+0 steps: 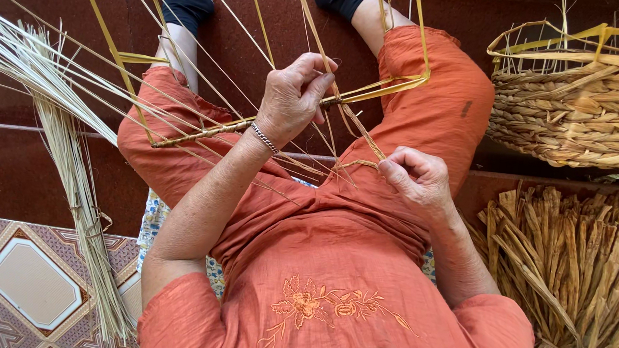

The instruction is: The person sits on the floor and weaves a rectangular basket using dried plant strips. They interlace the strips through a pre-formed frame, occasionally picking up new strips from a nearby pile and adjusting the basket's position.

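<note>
I sit in orange clothes with a half-woven frame of thin reed spokes [207, 89] and yellow strips [390, 82] across my lap. My left hand [293, 98], with a beaded bracelet at the wrist, is closed around the woven rim [204, 133] where the spokes cross. My right hand [416, 180] pinches a tan fibre strand [365, 138] that runs up to the rim between the two hands. The strand is taut. Both of my feet in dark socks show at the top of the view.
A bundle of pale straight reeds [73, 174] lies on the left over the step and patterned tile floor [23, 285]. A woven basket [579, 104] with yellow strips stands at the upper right. A pile of dried tan fibre strips [569, 269] lies at the lower right.
</note>
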Demonstrator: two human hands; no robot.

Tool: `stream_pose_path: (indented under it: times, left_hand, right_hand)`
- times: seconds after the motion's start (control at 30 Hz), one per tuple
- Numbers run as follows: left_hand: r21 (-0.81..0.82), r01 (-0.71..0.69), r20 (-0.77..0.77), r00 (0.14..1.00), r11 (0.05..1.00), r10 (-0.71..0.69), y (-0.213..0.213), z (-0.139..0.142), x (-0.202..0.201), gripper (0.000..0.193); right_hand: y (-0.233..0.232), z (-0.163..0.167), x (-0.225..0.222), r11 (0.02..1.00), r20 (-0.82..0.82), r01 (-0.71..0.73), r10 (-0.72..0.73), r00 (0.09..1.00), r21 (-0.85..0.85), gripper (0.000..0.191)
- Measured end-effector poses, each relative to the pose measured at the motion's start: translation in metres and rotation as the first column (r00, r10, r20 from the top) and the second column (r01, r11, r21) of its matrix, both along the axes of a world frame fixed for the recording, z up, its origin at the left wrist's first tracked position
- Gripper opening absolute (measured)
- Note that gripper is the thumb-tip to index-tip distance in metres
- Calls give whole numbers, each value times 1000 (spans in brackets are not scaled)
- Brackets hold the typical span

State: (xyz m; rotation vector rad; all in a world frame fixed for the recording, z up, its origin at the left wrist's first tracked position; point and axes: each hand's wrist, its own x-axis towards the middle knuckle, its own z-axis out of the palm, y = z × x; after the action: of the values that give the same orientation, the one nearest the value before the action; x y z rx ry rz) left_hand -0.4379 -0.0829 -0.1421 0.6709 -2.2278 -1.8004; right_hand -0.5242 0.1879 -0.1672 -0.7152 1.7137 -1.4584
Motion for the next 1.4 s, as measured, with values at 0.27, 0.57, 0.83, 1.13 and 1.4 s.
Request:
stream_pose_path:
  times: [0.27, 0.57, 0.83, 1.13, 1.4]
  left_hand:
    - [-127, -44, 57, 997, 991, 51, 2, -11, 18, 24]
    - [-183, 26, 253, 967, 983, 21, 3, -25, 31, 11]
    - [98, -100, 293, 954, 990, 67, 1, -25, 52, 11]
    - [7, -118, 236, 965, 993, 113, 7, -12, 49, 10]
    - [-58, 80, 187, 980, 995, -68, 24, -22, 69, 6]
  right_hand:
    - [11, -11, 26, 1000, 61, 7, -6, 998, -17, 15]
    - [13, -16, 50, 1000, -9, 0, 0, 1000, -5, 14]
    - [17, -17, 64, 999, 14, -3, 2, 1000, 43, 15]
    - [22, -15, 63, 997, 4, -16, 15, 1000, 72, 17]
    - [21, -7, 78, 995, -128, -89, 94, 987, 44, 16]
